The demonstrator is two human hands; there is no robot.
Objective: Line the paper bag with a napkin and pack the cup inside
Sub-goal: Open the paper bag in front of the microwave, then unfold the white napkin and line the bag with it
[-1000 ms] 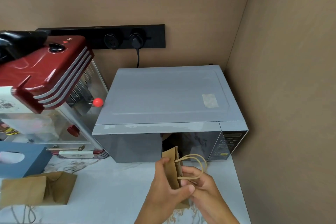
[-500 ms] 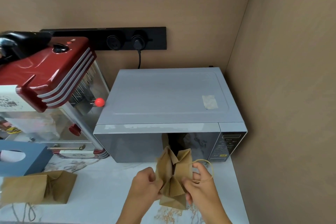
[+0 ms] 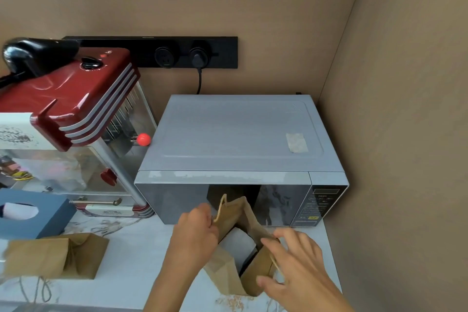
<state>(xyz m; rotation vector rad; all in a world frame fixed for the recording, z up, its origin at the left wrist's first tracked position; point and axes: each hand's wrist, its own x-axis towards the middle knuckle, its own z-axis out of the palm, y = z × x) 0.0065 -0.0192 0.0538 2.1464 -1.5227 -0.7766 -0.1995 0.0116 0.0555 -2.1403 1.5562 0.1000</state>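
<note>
Marble-topped table (image 3: 131, 256) is carrying the paper bag (image 3: 235, 276) before the microwave (image 3: 240, 134), left hand (image 3: 195, 233) and right hand (image 3: 296, 266) pinching its rims apart (something white inside), risking tearing if pulled wider.

The brown paper bag (image 3: 233, 273) stands on the marble-patterned bench (image 3: 131, 286) just in front of the microwave, its mouth pulled wide and tilted toward me. My left grip (image 3: 195, 235) pinches the bag's left rim; my right grip (image 3: 296, 263) pinches the right rim, where a twisted paper handle (image 3: 274, 262) runs under my fingers. Another handle (image 3: 219, 206) stands up at the far edge. Inside, something white (image 3: 238, 244) shows against the bag's floor; whether it is the napkin I cannot tell.
</note>
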